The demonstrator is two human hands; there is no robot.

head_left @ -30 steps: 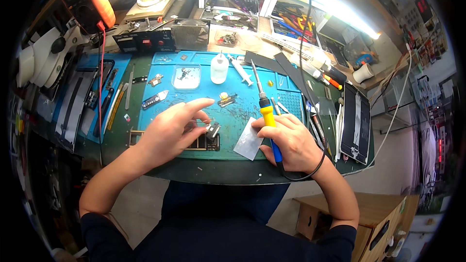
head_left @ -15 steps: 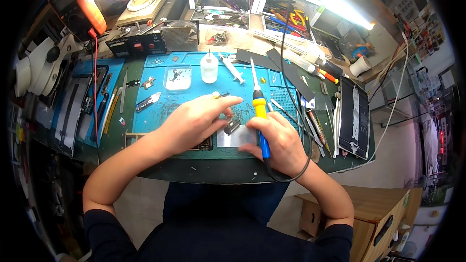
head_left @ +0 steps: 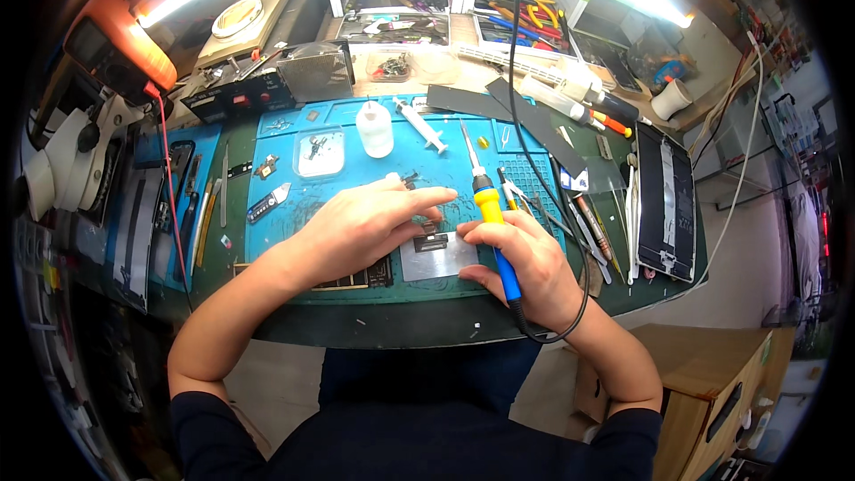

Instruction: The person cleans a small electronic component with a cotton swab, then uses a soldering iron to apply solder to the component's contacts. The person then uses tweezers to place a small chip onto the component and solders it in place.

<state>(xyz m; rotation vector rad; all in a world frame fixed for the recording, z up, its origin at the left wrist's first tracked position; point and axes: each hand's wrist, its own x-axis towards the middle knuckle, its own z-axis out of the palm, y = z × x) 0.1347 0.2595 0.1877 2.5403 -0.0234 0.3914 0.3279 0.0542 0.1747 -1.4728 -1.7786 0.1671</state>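
Note:
A small dark electronic part [head_left: 433, 243] rests on a shiny metal plate [head_left: 438, 264] near the mat's front edge. My left hand [head_left: 361, 218] reaches in from the left, its thumb and curled fingers closed at the part's far-left edge and its index finger stretched out above. The exact contact is partly hidden. In my right hand [head_left: 532, 269] is a soldering iron [head_left: 489, 207] with a yellow and blue handle, its tip pointing up and away from the plate. That hand's thumb and index finger sit beside the plate's right edge.
On the blue mat [head_left: 294, 200] stand a white bottle [head_left: 376, 131] and a clear tray [head_left: 319, 153], with a syringe [head_left: 420, 126] nearby. The iron's black cable [head_left: 545, 156] runs across the right side. An orange multimeter [head_left: 120, 44] stands at the far left; a dark panel [head_left: 663, 200] lies right.
The small part, tilted between my hands before, now lies flatter on the metal plate. My right hand and the iron have shifted slightly right; the whole view has moved a little too.

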